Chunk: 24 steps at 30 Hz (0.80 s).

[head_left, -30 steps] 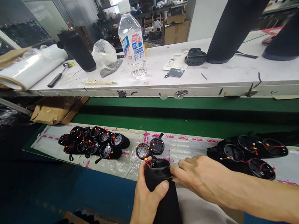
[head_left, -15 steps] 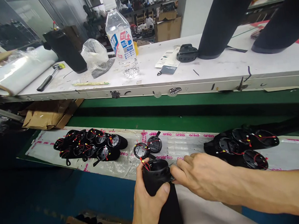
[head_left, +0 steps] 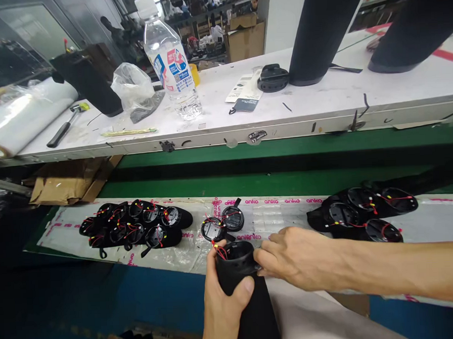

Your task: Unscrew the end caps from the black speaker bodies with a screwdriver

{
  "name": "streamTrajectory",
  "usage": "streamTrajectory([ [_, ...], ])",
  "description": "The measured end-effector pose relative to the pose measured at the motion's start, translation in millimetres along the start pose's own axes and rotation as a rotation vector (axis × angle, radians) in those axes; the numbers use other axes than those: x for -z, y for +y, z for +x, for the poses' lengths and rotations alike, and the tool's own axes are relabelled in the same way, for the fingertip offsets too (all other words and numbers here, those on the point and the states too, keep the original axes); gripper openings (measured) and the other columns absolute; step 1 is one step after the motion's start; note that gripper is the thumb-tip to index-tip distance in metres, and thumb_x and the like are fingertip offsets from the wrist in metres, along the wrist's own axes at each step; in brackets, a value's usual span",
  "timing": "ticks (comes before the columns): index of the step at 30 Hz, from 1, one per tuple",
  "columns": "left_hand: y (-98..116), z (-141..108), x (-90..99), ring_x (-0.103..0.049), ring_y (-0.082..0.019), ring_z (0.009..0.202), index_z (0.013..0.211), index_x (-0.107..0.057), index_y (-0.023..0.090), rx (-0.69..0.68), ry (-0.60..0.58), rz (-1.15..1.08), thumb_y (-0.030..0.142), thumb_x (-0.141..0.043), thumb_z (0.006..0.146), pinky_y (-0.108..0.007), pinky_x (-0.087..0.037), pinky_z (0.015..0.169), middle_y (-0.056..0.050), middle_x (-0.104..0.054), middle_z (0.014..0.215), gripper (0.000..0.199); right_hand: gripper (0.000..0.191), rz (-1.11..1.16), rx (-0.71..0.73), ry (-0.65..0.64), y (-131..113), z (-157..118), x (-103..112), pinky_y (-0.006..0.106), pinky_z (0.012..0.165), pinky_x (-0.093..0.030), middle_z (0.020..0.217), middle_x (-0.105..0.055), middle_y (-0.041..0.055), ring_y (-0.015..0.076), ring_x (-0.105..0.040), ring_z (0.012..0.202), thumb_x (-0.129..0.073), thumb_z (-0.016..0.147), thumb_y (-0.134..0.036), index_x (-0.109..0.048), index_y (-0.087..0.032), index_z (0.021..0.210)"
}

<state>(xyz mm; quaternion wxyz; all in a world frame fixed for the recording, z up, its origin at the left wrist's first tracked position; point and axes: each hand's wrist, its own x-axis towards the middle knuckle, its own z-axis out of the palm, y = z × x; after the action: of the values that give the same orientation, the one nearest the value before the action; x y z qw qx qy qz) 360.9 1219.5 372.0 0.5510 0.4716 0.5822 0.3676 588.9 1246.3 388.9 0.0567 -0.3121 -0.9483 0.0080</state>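
A black fabric-covered tube (head_left: 252, 310) stands tilted in front of me, its open rim up and red wires with a yellow connector coming out at the left. My left hand (head_left: 226, 301) is wrapped round it just below the rim, thumb on the near side. At the rim's right side, my right hand (head_left: 288, 257) has its fingers closed on a small dark strap-like piece, mostly hidden by the fingers. Just beyond the tube lie two round black caps (head_left: 232, 218) with red wires.
Several black tubes with wired round ends lie at the left (head_left: 138, 224) and more tubes at the right (head_left: 361, 215) on a plastic-covered board (head_left: 200, 254). On the white shelf (head_left: 216, 117) stand a water bottle (head_left: 171, 66), a hammer (head_left: 66, 124) and tall black tubes (head_left: 323, 33).
The view has shifted slightly, so the shelf items sit further left. Both hands keep their hold at the tube's rim, with the right hand moved slightly left and up.
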Motion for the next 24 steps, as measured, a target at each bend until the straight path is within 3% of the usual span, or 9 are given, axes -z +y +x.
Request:
streamTrajectory([
  [4, -10.7, 6.6, 0.8, -0.067, -0.036, 0.129, 0.151, -0.048, 0.023, 0.034, -0.066, -0.208, 0.059, -0.086, 0.070, -0.045, -0.049, 0.112, -0.012, -0.073, 0.136, 0.096, 0.028, 0.165, 0.015, 0.130, 5.2, -1.1, -11.1, 0.035, 0.053, -0.027, 0.078, -0.065, 0.0006, 0.0165, -0.057, 0.060, -0.038, 0.117, -0.035, -0.054, -0.018, 0.101],
  [7, -15.0, 8.3, 0.4, -0.063, -0.041, 0.134, 0.153, -0.047, 0.022, 0.105, -0.072, -0.351, 0.060, -0.083, 0.071, -0.051, -0.048, 0.116, -0.014, -0.072, 0.139, 0.097, 0.026, 0.304, -0.058, 0.213, 9.1, -4.9, -10.5, 0.032, 0.056, -0.029, 0.078, -0.065, -0.0008, 0.0151, -0.058, 0.061, -0.042, 0.116, -0.038, -0.053, -0.019, 0.103],
  [12, -16.2, 7.1, 3.9, -0.055, -0.042, 0.145, 0.152, -0.052, 0.024, 0.107, -0.023, -0.315, 0.061, -0.084, 0.071, -0.054, -0.041, 0.124, -0.014, -0.069, 0.146, 0.094, 0.016, 0.335, -0.195, 0.117, 7.0, -3.4, 6.3, 0.032, 0.054, -0.023, 0.076, -0.066, -0.0020, 0.0151, -0.057, 0.057, -0.050, 0.112, -0.029, -0.051, -0.021, 0.098],
  [16, -10.4, 6.1, 8.5, -0.065, -0.041, 0.133, 0.151, -0.051, 0.025, 0.146, -0.142, -0.375, 0.060, -0.079, 0.075, -0.055, -0.048, 0.116, -0.014, -0.073, 0.139, 0.088, 0.016, 0.315, -0.177, 0.045, 1.1, 2.3, 13.6, 0.033, 0.051, -0.020, 0.078, -0.068, -0.0016, 0.0150, -0.058, 0.056, -0.058, 0.109, -0.029, -0.052, -0.021, 0.097],
  [24, 9.6, 0.9, 10.1, -0.067, -0.039, 0.130, 0.142, -0.060, 0.021, 0.109, -0.148, -0.297, 0.056, -0.086, 0.074, -0.048, -0.050, 0.113, -0.012, -0.075, 0.136, 0.080, 0.015, 0.110, -0.095, 0.079, -7.1, 6.2, 15.2, 0.037, 0.049, -0.016, 0.075, -0.063, -0.0018, 0.0167, -0.054, 0.052, -0.057, 0.108, -0.029, -0.051, -0.021, 0.097],
])
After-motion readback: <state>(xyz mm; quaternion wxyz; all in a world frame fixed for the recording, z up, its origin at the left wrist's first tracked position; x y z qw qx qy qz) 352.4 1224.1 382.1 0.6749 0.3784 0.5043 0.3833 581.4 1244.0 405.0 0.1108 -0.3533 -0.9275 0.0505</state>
